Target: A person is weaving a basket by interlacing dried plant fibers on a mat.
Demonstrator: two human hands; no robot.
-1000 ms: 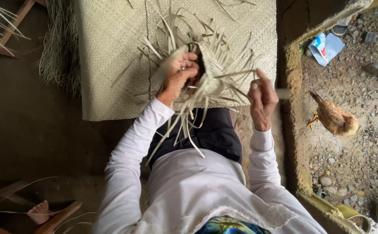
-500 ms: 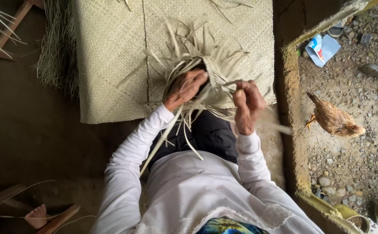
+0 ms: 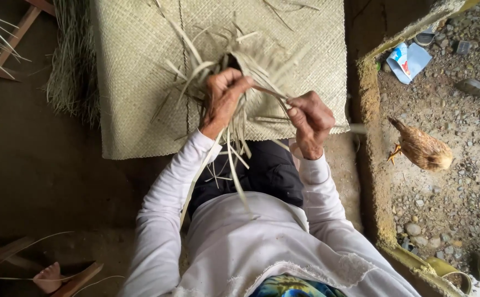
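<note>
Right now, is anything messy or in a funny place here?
Yes. A crumpled blue-and-white wrapper lies as litter on the gravel, near a brown chicken. Loose strips stick out unevenly from the woven piece being worked.

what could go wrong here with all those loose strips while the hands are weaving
The right hand pulls one thin strip taut; pulled too hard, it might snap or cut into the fingers. The left hand is buried in the unfinished woven piece, whose many loose strips hang over the lap, so they may tangle or slip out of the weave. The chicken close by on the gravel could wander onto the woven mat.
</note>
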